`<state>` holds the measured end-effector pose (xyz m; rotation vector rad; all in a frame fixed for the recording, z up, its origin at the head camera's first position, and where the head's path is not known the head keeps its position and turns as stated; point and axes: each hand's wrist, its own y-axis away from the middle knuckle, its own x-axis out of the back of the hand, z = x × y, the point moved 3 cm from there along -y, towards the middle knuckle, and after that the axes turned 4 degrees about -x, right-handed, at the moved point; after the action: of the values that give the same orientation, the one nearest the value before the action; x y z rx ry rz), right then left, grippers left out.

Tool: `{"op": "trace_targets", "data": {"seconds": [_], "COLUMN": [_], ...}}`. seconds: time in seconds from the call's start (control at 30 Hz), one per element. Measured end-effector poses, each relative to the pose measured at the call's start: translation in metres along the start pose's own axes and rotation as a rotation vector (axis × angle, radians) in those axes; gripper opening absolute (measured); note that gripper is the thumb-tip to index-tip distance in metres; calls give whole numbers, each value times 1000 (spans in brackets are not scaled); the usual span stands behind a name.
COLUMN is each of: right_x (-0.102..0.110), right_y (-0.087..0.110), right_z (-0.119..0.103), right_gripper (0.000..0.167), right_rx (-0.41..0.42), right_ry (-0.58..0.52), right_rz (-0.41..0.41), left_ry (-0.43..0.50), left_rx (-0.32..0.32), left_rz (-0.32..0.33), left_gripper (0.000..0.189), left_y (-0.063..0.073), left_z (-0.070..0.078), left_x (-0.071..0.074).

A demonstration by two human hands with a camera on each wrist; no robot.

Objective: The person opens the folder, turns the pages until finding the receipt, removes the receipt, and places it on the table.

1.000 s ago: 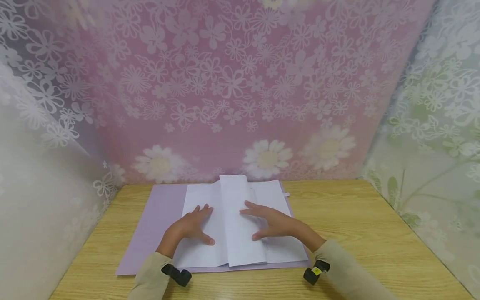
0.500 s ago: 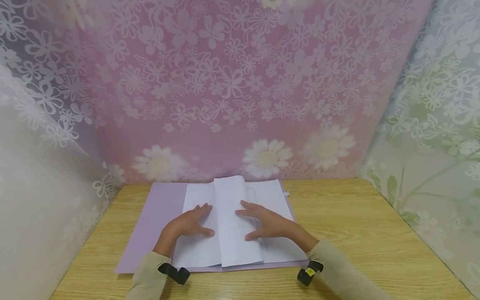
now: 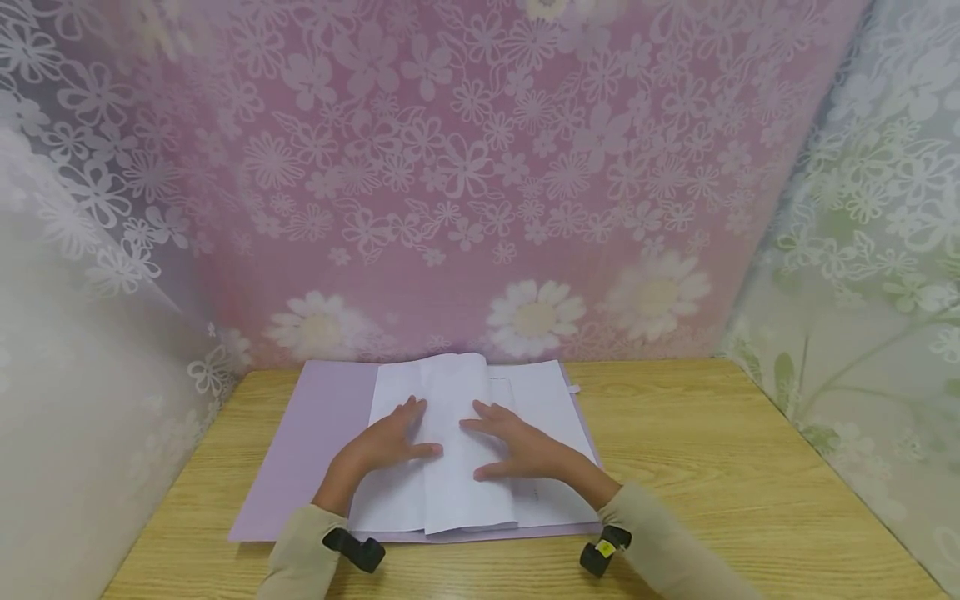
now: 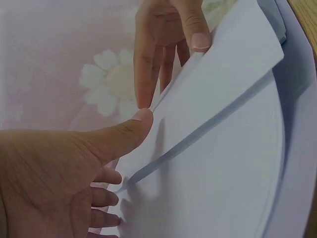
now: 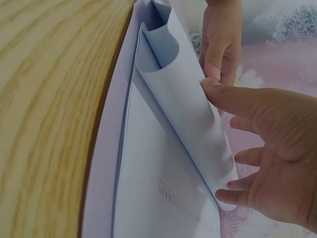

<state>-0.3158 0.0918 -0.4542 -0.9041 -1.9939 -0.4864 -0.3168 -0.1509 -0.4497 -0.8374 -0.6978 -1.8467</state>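
An open book with a lilac cover [image 3: 281, 475] and white pages [image 3: 543, 417] lies on the table. One loosely curled page [image 3: 457, 500] stands raised over the middle, its free edge toward the left. My right hand [image 3: 517, 446] rests on that page with fingers spread; in the right wrist view thumb and fingertips touch the curved sheet [image 5: 190, 99]. On the left side, my left hand [image 3: 382, 437] lies with fingers spread on the left page, its thumb against the curled page's edge. Faint print [image 5: 178, 203] shows on the right page beneath.
The wooden table [image 3: 720, 475] extends around the book on the right and in front. A floral pink backdrop [image 3: 465, 183] stands behind, with pale floral sheets on both sides. A small tab [image 3: 573, 389] sticks out from the book's right edge.
My right hand has moved left, carrying the curled page leftward so it leans over the left page. My left hand has shifted slightly right and up.
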Motion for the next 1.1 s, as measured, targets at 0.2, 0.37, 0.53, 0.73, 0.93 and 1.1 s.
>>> {"op": "trace_targets", "data": {"seconds": [0.2,0.37,0.53,0.73,0.93,1.1], "right_x": [-2,-4,-6,-11,-17,-22], "right_y": [-2,-1,0,1,-2,-6], "right_z": [-13,-22,-27,-28,-28,-28], "right_gripper": [73,72,70,69,68,65], "right_rx": [9,10,15,-15,-14,24], "right_ry": [-66,-97,-108,-160,-216,-148], "right_rz": [28,41,58,66,34,18], "left_ry": [-30,-43,-54,-58,-45,-45], "left_rx": [-19,-12,6,11,17,18], "left_rz": [-10,-7,0,5,6,-6], "left_gripper": [95,95,94,94,94,96], "left_y": [0,-2,-2,-1,0,1], "left_z": [1,-1,-2,-2,-2,-4], "left_x": [-4,-5,-5,-1,3,4]}}
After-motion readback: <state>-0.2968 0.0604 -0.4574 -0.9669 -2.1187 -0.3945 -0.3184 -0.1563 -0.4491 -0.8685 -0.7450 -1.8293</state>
